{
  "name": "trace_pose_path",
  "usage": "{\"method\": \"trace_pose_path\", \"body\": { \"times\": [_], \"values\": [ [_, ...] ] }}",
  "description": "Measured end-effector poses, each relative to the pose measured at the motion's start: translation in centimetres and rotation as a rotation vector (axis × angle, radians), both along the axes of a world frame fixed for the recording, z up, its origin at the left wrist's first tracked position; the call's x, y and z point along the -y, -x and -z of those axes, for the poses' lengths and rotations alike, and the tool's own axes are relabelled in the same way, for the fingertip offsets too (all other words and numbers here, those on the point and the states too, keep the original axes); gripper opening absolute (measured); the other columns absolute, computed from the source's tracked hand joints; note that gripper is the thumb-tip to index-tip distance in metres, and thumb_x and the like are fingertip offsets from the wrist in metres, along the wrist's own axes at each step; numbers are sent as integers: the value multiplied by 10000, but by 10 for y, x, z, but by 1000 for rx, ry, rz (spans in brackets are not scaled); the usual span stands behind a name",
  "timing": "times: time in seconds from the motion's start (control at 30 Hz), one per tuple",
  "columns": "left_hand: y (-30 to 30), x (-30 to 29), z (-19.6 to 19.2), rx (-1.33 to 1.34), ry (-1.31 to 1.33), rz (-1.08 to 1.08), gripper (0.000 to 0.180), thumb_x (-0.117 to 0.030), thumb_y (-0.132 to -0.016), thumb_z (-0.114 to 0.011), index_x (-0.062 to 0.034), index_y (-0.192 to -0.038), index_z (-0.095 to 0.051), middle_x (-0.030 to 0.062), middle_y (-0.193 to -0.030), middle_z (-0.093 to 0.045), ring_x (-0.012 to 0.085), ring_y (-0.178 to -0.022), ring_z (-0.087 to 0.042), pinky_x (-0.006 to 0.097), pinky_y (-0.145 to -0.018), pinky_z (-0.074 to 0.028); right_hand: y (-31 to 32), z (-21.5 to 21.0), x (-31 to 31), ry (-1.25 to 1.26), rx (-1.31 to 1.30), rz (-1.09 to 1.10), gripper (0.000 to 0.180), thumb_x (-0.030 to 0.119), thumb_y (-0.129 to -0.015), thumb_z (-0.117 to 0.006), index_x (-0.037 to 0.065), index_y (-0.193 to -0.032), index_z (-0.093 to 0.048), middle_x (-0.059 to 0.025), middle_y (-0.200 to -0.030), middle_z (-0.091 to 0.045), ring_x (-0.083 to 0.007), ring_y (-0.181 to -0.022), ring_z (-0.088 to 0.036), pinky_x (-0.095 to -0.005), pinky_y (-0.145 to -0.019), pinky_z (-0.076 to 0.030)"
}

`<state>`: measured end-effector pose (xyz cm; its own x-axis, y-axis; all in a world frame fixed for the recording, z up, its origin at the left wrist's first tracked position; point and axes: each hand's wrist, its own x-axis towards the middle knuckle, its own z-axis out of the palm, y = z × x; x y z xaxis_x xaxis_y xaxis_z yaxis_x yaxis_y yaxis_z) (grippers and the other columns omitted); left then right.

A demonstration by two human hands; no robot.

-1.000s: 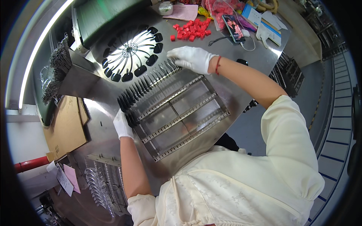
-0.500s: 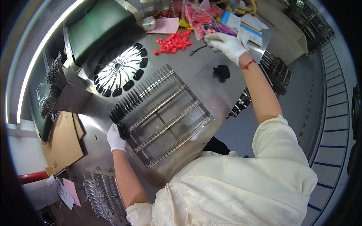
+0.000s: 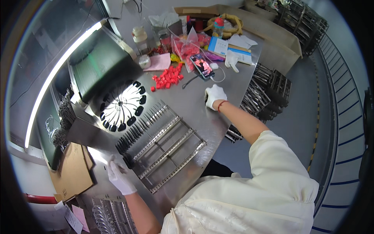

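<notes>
My left hand, in a white glove, is beside the left end of a metal rack. Its fingers are apart with nothing visible in them. Thin black pieces stand in a row along the rack's far bar. My right hand, also gloved, rests low over the metal table, right of the rack. Its fingers are curled, and a dark edge shows at their left side; what they hold is mostly hidden. A phone with a lit screen lies beyond it, a white cable beside it and a dark strap nearby.
Black flat-ended pieces form a ring under bright light. Red small blocks lie heaped near pink paper. Notebooks and a white glove lie at the far right. More racks stand beyond the table's right edge.
My right hand has left the phone and come nearer, over where a black piece lay. My left hand has come off the rack's left end. The view has shifted.
</notes>
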<state>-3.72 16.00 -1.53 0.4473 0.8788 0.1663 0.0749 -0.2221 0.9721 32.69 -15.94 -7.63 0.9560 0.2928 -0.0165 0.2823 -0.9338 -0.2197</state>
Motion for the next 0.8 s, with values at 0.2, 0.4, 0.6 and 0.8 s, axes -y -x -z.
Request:
{"method": "trace_pose_path", "body": {
  "times": [0.2,0.4,0.6,0.8],
  "values": [
    [-6,64,-5,165,593,511,307,-254,-1048,-569,-15,-1230,-634,13,-770,-595,79,-623,-529,235,-575,-473,53,-45,-11,-338,-84,-28,291,209,-684,-800,100,-944,-730,-197,-1052,-649,-368,-978,-660,-438,-889,-563],
    [2,108,24,136,1265,937,559,-309,-896,-694,-60,-1371,-536,150,-1307,-603,294,-1192,-607,435,-939,-536,218,-90,-49,-354,-14,-1116,375,265,-613,-778,80,-928,-695,-124,-967,-678,-337,-976,-643,-452,-859,-537],
    [41,120,30,-75,1084,971,657,-55,-845,-690,-75,-1456,-452,103,-1364,-562,238,-1152,-632,388,-906,-572,258,-78,-74,-967,-746,-895,620,298,-720,-782,64,-1278,-644,-145,-1123,-683,-306,-1052,-674,-358,-941,-546],
    [59,126,69,-127,40,930,403,-41,-916,-649,-44,-1313,-578,87,-1156,-670,228,-1039,-677,365,-808,-584,270,-61,-101,-959,-409,-1334,263,165,-771,-723,112,-1028,-736,-63,-940,-696,-288,-867,-683,-383,-755,-559]
  ]
}}
